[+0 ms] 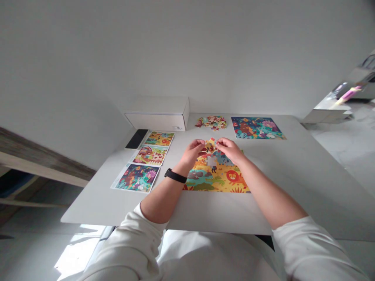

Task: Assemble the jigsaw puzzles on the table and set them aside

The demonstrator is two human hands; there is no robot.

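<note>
My left hand [191, 151], with a black band on its wrist, pinches the left side of a yellow jigsaw puzzle piece [209, 145]. On the other side my right hand [230, 149] has its thumb and finger closed at the piece's right edge. It may be several joined pieces; at this size I cannot tell. Below both hands lies a mostly assembled jigsaw puzzle [218, 177] with a lion, a hippo and a crocodile on yellow ground. A grey gap shows near its middle. The hands and forearms cover parts of its upper area and sides.
Loose puzzle pieces [215, 122] are heaped at the back, beside a white box [158, 117]. An assembled dark blue puzzle [256, 128] lies back right. At left are a picture sheet [149, 155] and a black flat object [136, 139]. All rest on the white table [295, 175].
</note>
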